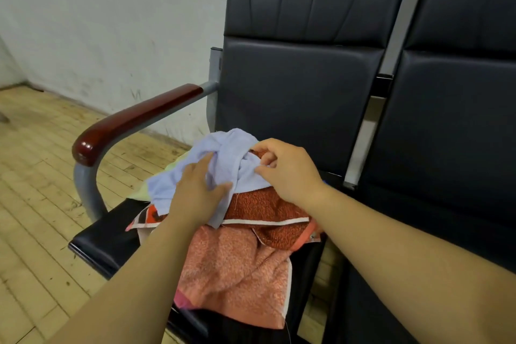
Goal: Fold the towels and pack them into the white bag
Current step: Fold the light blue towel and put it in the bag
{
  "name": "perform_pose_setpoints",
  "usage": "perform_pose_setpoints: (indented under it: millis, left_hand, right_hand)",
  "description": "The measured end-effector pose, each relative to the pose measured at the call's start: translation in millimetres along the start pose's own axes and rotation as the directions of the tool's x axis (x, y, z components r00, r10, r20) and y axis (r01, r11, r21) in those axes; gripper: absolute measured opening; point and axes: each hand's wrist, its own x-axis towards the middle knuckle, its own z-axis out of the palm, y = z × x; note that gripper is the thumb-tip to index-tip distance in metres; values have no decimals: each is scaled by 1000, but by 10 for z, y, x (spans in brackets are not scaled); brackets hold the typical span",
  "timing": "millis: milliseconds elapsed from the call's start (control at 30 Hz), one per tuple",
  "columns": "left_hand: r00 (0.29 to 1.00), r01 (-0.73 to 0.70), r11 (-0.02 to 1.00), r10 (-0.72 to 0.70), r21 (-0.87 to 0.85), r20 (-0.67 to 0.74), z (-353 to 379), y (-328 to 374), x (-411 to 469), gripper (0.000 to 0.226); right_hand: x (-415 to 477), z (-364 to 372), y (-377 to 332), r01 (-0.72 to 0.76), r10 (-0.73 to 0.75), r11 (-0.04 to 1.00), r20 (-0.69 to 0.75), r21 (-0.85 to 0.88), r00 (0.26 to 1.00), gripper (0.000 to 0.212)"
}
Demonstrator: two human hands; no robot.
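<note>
So the left hand [199,193] is lying pretty much flat on the light blue towel [223,148], fingers straight, pressing it down. The right hand [287,170] has its fingers curled in and is pinching that same towel's edge. The blue one tops a messy pile toward the back of the black seat [103,237]. Under it there's a rust-orange towel [265,209], then a salmon-pink towel [237,268] spilling toward the seat's front edge. A patterned cloth [145,216] and a pale yellow-green towel [141,190] poke out on the left side. The seat has a dark red armrest [134,120] on a grey frame, with a second black seat [446,120] right beside it. Worn wooden floor [36,176], scuffed white wall [97,22].
</note>
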Motion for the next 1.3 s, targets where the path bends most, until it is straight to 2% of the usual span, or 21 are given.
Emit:
perform_pose_setpoints:
  millis: [100,267,400,533,733,933,1067,1200,1300]
  left_hand:
    - [1000,-6,1000,6,-31,12,72,30,-33,60]
    - [988,-117,991,109,-61,-112,-141,301,-98,27]
    - [954,-224,959,180,-172,-240,-450,786,-309,24]
    - [934,-274,950,225,-152,-279,-610,1171,-397,22]
    - [923,-343,927,303,-149,-238,-734,1690,-532,30]
    - [906,-416,879,382,-231,-180,-659,2354,-836,30]
    - [905,-422,838,411,-346,-110,-358,2732,-1115,26]
    - [902,-344,813,426,-470,76,67,3064,-1381,21]
    - [878,-316,818,444,-481,177,489,3227,-1489,24]
  right_hand:
    - [-138,-260,54,9,-9,1000,15,10,1000,31]
    - [-289,-618,121,-15,15,1000,-16,-15,1000,24]
    - [-373,-854,41,-36,41,998,-87,52,995,26]
    - [-452,-1157,-128,0,7,998,-129,56,992,26]
    - [-692,-1811,-381,48,-46,999,-210,8,977,23]
    - [-1231,-2552,-420,2,-13,999,-241,-46,970,22]
    - [-1759,-3014,-270,-90,65,992,-247,-92,967,19]
    - [-2342,-3341,42,-202,169,974,-264,-101,949,20]
    - [-2761,-3506,405,-317,285,947,-313,-54,906,20]
